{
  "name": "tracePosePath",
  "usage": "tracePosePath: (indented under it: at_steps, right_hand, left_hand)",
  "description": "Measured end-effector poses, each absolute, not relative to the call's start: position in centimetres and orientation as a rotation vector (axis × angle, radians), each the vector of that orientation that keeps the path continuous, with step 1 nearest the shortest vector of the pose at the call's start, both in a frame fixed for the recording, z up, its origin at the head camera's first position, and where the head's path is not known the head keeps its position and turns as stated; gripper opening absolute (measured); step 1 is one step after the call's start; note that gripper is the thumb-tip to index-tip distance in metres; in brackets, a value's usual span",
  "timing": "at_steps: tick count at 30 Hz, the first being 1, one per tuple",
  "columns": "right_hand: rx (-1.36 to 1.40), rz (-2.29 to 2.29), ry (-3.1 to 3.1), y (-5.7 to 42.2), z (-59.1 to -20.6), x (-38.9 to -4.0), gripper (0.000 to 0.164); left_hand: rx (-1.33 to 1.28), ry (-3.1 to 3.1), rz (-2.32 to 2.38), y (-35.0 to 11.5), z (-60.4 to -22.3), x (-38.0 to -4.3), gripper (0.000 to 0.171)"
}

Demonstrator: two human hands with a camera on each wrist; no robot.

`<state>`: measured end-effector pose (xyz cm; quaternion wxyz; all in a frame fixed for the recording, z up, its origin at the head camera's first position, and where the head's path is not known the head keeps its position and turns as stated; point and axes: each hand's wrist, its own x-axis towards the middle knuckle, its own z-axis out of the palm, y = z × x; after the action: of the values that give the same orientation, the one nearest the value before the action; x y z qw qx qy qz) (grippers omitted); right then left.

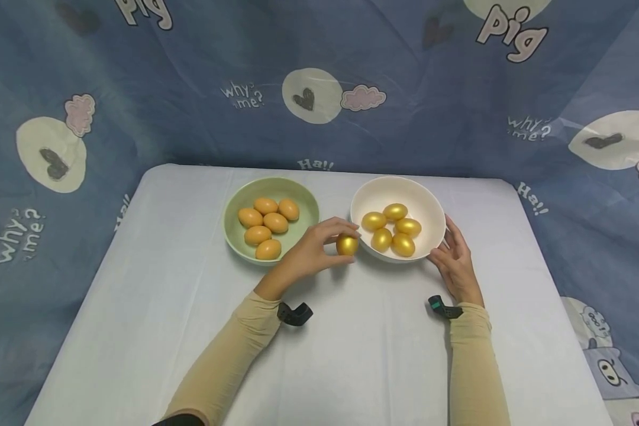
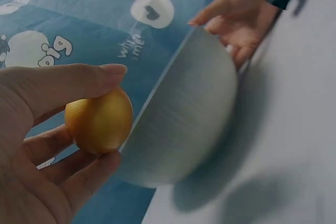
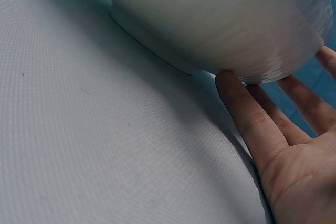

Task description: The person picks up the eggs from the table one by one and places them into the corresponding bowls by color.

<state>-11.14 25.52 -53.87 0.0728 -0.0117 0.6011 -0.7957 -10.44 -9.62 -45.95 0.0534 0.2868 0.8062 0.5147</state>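
Observation:
My left hand [image 1: 311,251] pinches a shiny golden egg [image 1: 347,244] between thumb and fingertips, just left of the white bowl [image 1: 362,198]. In the left wrist view the same egg [image 2: 100,121] overlaps the outer wall of the bowl [image 2: 184,108]. Several golden eggs [image 1: 396,212] lie inside that bowl. At its right side, my right hand [image 1: 456,263] rests its spread fingers against the outer wall. The right wrist view shows the thumb and fingertips of this hand [image 3: 294,156] at the underside of the bowl's curve [image 3: 220,24], fairly straight.
A green bowl [image 1: 234,242] stands to the left, behind my left forearm, with several light-brown eggs [image 1: 275,222] in it. Both bowls are on a white-covered table [image 1: 362,355]. A blue printed cloth [image 1: 191,118] hangs behind the table's back edge.

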Motion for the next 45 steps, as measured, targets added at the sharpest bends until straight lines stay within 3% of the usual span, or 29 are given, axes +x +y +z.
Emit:
tracePosePath:
  at_steps: [14, 28, 45]
  right_hand:
    - [-0.027, -2.380, 1.817, 25.6, -53.9, -11.2, 0.084]
    - [-0.058, -2.392, 1.794, 25.7, -53.9, -11.3, 0.083]
    - [-0.055, -2.399, 1.783, 25.7, -53.9, -11.3, 0.083]
  left_hand:
    - [0.808, 2.364, 1.550, -4.9, -44.1, -17.0, 0.046]
    - [0.821, 2.421, 1.148, -0.7, -43.8, -23.3, 0.046]
    - [0.616, 2.342, 0.858, 2.0, -43.1, -24.7, 0.043]
